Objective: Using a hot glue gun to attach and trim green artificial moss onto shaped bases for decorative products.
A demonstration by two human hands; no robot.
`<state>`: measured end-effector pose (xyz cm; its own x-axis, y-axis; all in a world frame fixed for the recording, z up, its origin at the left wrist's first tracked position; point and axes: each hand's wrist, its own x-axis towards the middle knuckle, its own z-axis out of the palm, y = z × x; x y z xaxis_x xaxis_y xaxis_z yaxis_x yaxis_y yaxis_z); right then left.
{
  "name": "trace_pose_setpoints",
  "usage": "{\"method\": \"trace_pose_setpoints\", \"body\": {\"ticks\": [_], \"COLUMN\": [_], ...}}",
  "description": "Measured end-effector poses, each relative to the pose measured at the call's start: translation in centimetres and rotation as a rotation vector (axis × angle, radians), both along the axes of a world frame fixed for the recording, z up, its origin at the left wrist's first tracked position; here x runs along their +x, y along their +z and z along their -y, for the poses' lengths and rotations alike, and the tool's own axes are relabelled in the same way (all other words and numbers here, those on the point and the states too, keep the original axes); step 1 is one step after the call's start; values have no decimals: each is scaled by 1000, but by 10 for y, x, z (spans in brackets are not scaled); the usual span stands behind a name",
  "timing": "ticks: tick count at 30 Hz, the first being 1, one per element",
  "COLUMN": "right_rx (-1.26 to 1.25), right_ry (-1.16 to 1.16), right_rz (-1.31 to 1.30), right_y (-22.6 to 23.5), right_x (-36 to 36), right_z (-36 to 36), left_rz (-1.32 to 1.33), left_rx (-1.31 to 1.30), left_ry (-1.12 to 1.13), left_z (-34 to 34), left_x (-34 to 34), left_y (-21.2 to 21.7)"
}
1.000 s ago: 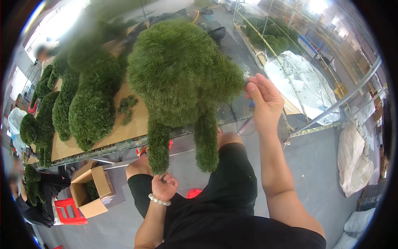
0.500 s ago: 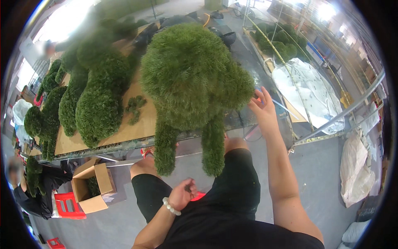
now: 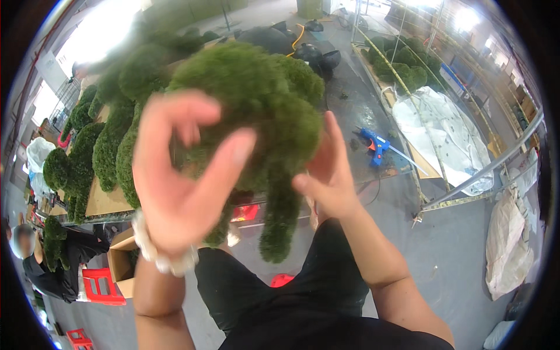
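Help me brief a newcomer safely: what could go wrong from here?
The blue glue gun lies on the table near the right hand; it might get knocked, or burn someone if hot, though its heat can't be seen.
The bulky green figure could tip: its legs reach past the table edge and its support is hidden.
The beaded bracelet by the left hand might snag on it.

The left hand point(image 3: 172, 189) rises from below the green figure point(image 3: 286, 137) to a position in front of it, with the fingers point(image 3: 192, 106) curled and the thumb apart; it now partly covers the figure. The right hand point(image 3: 333, 182) moves inward from the tip of the figure's side limb to contact its right flank. The figure is rotated from its earlier orientation. Right of the figure, the blue glue gun point(image 3: 378, 147) is now exposed on the surface point(image 3: 363, 96).
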<state>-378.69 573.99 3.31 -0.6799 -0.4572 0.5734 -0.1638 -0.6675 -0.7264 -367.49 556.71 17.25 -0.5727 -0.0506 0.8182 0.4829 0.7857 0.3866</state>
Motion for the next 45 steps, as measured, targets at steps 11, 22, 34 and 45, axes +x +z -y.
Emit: {"method": "trace_pose_setpoints", "body": {"ticks": [11,22,34,45], "right_rx": [16,149,396,895], "right_ry": [240,-253,21,309], "right_rz": [-193,-703,-775,-192], "right_y": [1,34,24,11], "right_x": [10,14,49,68], "right_z": [60,84,71,167], "left_rz": [273,428,483,462], "left_rx": [-308,-82,-113,-203], "left_ry": [213,230,359,353], "left_z": [106,151,158,114], "left_x": [-94,-100,-103,-85], "left_y": [41,50,50,62]}}
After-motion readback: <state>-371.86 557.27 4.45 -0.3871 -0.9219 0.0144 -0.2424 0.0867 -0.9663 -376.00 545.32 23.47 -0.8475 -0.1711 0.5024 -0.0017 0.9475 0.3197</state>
